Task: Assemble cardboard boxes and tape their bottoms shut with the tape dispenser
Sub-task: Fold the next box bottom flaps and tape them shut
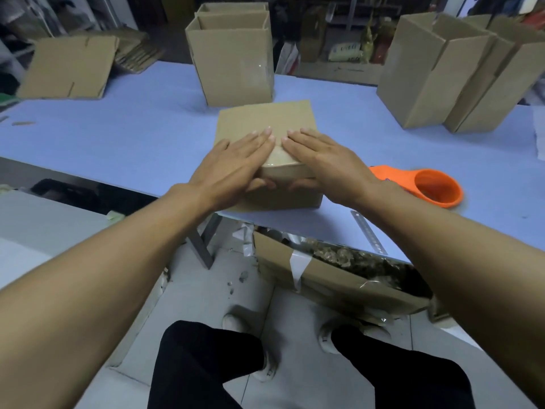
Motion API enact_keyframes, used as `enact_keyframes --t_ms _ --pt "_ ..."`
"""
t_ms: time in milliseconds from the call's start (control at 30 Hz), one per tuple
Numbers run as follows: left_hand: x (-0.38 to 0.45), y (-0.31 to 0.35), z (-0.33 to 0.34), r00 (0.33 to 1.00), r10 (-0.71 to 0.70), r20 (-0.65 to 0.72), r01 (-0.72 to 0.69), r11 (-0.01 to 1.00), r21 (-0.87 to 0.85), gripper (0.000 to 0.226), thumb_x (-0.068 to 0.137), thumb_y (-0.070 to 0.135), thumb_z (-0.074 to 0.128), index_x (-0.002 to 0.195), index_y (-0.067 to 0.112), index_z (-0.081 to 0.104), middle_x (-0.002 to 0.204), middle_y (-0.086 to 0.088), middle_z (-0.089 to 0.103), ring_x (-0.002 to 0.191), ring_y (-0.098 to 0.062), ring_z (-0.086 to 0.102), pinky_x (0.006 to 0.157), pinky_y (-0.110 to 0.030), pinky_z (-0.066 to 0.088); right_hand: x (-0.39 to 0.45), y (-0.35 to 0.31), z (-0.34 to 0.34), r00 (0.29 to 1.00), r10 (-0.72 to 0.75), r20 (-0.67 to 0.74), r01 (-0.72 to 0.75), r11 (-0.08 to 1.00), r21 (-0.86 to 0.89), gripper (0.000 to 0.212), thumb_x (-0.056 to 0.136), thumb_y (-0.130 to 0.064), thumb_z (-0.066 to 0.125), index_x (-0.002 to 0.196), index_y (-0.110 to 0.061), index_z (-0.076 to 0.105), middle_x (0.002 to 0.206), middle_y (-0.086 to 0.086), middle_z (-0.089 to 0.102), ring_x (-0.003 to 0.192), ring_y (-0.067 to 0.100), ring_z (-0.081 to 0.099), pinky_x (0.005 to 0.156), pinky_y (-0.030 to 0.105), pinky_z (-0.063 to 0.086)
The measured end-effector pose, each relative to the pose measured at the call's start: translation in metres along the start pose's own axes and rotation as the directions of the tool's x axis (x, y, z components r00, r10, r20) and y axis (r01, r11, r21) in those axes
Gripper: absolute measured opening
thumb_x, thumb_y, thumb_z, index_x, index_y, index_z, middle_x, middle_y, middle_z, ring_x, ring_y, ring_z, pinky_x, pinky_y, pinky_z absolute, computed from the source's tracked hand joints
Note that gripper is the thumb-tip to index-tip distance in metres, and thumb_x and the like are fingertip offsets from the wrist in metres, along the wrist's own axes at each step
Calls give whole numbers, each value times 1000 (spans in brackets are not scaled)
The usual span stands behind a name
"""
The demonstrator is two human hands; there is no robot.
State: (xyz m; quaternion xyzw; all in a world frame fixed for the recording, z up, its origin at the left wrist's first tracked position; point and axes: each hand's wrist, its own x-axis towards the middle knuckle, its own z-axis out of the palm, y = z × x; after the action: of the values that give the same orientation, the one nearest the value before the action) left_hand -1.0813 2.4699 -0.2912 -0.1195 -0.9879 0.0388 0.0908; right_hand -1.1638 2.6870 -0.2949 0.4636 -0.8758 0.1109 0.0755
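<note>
Now both hands lie flat, fingers straight, left hand (236,160) and right hand (327,160) pressing the taped top of the cardboard box (265,119). That box sits near the blue bench's (132,134) front edge. Just right of it lies the orange tape dispenser (427,184).

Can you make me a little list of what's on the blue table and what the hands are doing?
table: light blue tabletop
box being worked on: small brown cardboard box at the near edge
left hand: flat, pressing the box top
right hand: flat, pressing the box top
tape tool: orange plastic tape dispenser, lying right of the box, untouched
other boxes: tall open cardboard boxes behind
ruler: metal ruler near the table edge
</note>
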Motion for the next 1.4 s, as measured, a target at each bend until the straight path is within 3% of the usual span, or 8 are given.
enact_keyframes --t_ms 100,267,633,833,1000,1133,1267,1400 --pt "-5 -3 -8 999 24 30 -22 997 -68 93 88 64 46 157 12 10 165 -6 5 151 -21 11 115 -41 24 -3 0 -4 1000 21 -9 -21 1000 -10 86 85 -59 66 154 -21 32 163 0 26 150 21 20 118 41 30" --pt "-15 -5 4 990 -39 -137 12 981 -195 64 96 44 56 151 20 37 158 -3 32 146 -26 29 110 -45 33 -4 -10 5 990 23 -137 -14 998 62 55 97 -49 52 146 -22 50 154 9 42 146 30 32 116 44 33" --pt "-16 -4 3 994 -99 -54 81 960 -267 56 102 42 44 153 21 32 161 1 24 150 -21 19 115 -47 21 -5 -9 3 989 72 -127 -52 986 157 57 95 -38 63 142 -9 51 151 14 44 148 34 26 119 45 27" --pt "-18 2 -12 992 -122 -37 108 958 -267 54 100 44 46 151 26 36 159 5 29 148 -21 24 113 -47 27 -8 -22 -4 983 156 -94 -154 988 24 68 95 -45 60 153 -18 34 161 14 27 149 34 20 117 53 26" --pt "-14 9 -51 972 -114 -207 60 967 -249 37 96 40 49 126 25 65 133 2 63 118 -28 58 91 -43 48 -26 -47 -20 982 33 -185 -62 986 -153 96 80 -51 75 158 -27 23 161 15 24 147 38 21 116 58 22" --pt "-7 9 -88 977 -160 -140 113 949 -296 29 98 44 49 117 37 69 149 6 46 135 -17 43 99 -44 42 -31 -48 -30 974 -47 -221 -28 946 -322 122 57 -58 84 158 -26 23 161 22 20 147 41 21 113 61 21" --pt "-1 15 -111 981 -179 -71 139 912 -385 28 99 38 52 113 29 73 144 6 51 132 -14 46 100 -38 43 -29 -49 -46 950 -80 -303 -15 954 -300 114 54 -34 84 154 -21 32 151 26 34 137 45 33 106 61 32" --pt "-6 21 -120 952 -269 -143 159 840 -519 33 97 39 57 123 21 69 136 2 59 127 -14 49 92 -19 33 -31 -45 -54 956 -53 -288 -14 974 -226 113 57 -32 85 154 -19 30 150 25 34 137 43 30 106 61 30"
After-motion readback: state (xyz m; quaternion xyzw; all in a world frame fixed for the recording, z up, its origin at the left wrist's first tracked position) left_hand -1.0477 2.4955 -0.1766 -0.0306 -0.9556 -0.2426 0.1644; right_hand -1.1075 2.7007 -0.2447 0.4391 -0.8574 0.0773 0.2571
